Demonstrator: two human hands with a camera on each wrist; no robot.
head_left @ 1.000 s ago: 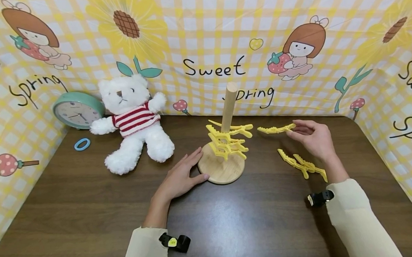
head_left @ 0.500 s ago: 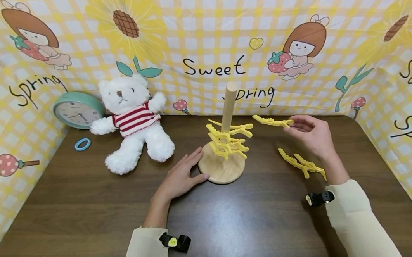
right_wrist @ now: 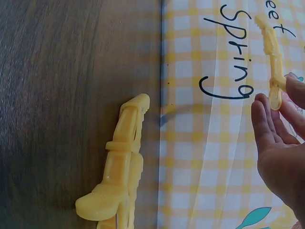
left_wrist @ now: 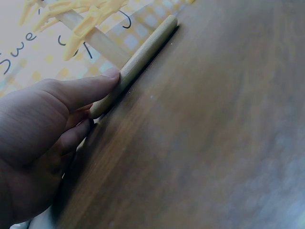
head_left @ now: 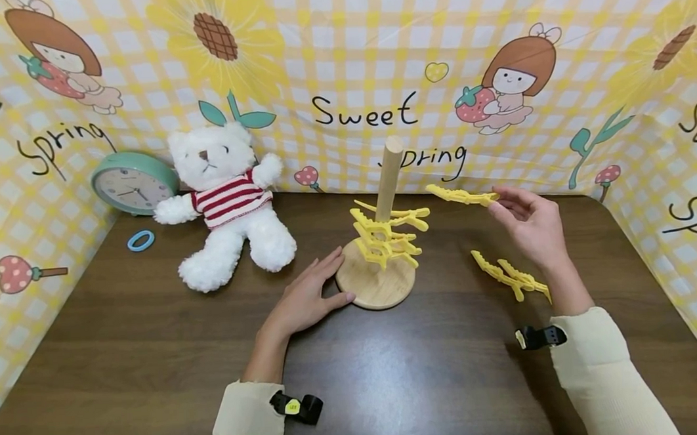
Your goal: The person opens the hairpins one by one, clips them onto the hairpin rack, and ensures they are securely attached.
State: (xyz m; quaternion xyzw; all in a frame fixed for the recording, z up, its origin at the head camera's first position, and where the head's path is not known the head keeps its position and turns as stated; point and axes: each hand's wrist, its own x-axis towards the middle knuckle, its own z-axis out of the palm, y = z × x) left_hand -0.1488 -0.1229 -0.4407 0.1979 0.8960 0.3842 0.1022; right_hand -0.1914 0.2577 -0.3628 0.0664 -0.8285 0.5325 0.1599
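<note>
In the head view, my right hand (head_left: 532, 227) pinches the tail end of a yellow alligator hair clip (head_left: 462, 195) between thumb and fingers. The clip is raised over the table's back part, its toothed end pointing left toward a wooden post (head_left: 389, 176). Several yellow hair clips (head_left: 385, 235) cluster around that post's lower part. My left hand (head_left: 305, 295) rests at the left rim of the round wooden base (head_left: 376, 291), fingers extended and thumb at the front edge. In the left wrist view, the thumb touches the base's rim (left_wrist: 147, 50).
More yellow hair clips (head_left: 511, 278) lie on the dark table under my right wrist. To the left sit a white teddy bear (head_left: 229, 197) in a striped shirt, a green clock (head_left: 134, 183) and a blue ring (head_left: 141, 241). A checkered cloth (head_left: 351, 46) stands behind.
My right hand has lifted the pinched hair clip higher and farther back, away from the clips on the table. The left hand stays at the base.
</note>
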